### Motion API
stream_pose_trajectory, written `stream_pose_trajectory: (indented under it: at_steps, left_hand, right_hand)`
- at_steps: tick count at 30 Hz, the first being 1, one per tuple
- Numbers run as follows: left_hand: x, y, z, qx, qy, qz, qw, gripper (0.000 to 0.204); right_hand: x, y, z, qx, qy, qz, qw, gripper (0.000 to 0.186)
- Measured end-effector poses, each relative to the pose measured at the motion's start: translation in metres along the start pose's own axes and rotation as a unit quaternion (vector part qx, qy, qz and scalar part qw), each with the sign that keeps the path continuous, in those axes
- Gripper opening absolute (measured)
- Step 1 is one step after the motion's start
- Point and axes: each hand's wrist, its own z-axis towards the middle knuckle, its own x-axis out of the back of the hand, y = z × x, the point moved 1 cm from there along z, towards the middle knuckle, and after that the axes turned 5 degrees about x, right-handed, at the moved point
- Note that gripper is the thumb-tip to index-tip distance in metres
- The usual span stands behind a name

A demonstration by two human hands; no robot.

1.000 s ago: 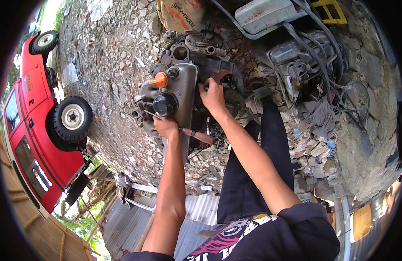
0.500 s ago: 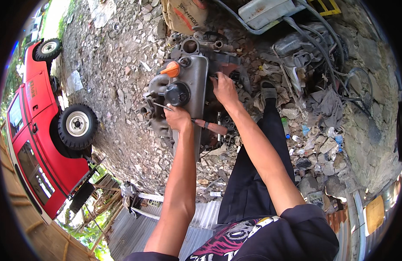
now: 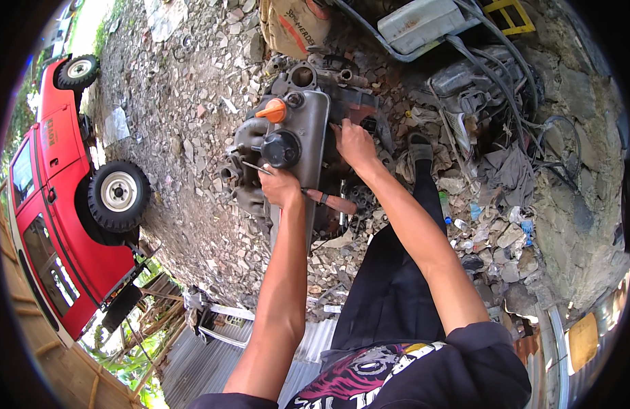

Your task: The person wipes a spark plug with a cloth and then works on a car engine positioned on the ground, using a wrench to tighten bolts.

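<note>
A greasy engine (image 3: 252, 198) sits on the stony ground, a long grey valve cover (image 3: 316, 123) along its top. On that cover are a black round cap (image 3: 282, 148) and an orange funnel-like piece (image 3: 273, 110). My left hand (image 3: 282, 186) is closed round a screwdriver (image 3: 334, 202) and rests on the cover. Its reddish-brown handle points right and its thin shaft sticks out left beneath the black cap. At the cover's right edge, my right hand (image 3: 356, 146) has its fingers pinched together against the engine's side. Whatever lies between those fingertips is hidden.
A red off-road vehicle (image 3: 62, 198) stands at the left. Beyond the engine is a brown sack (image 3: 294, 27). Cables and a grey metal case (image 3: 424, 24) lie at the far right, near a dark cloth (image 3: 509, 170). Broken stones (image 3: 185, 150) cover the ground.
The whole view has shifted slightly. Both hands keep nearly the same places on the engine, and the screwdriver stays in my left hand.
</note>
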Motion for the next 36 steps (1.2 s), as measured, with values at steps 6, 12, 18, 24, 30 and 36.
stream_pose_trajectory:
  at_steps: [6,12,18,24,30,36]
  left_hand:
    - [-0.005,-0.004,0.007,-0.006,0.026,0.016,1.0,0.046]
    - [-0.007,-0.005,0.007,-0.034,0.012,0.019,0.999,0.046]
    - [0.0,-0.001,0.002,-0.045,0.007,0.021,0.999,0.049]
    - [-0.006,-0.009,0.011,-0.048,0.02,0.04,0.998,0.052]
    - [-0.007,-0.01,0.009,-0.049,0.012,0.017,0.999,0.052]
    - [-0.005,-0.009,0.008,-0.075,0.005,-0.014,0.997,0.054]
  right_hand:
    - [0.005,0.016,0.001,0.023,-0.032,0.099,0.994,0.04]
    - [-0.005,0.073,-0.022,-0.071,-0.027,0.35,0.934,0.042]
    - [-0.016,0.048,-0.017,0.057,0.05,0.187,0.979,0.039]
    - [-0.015,0.054,-0.003,0.13,0.06,0.098,0.985,0.032]
    - [-0.013,0.068,0.011,0.245,0.034,0.073,0.966,0.034]
    - [-0.007,0.077,0.02,0.318,0.024,0.069,0.945,0.04]
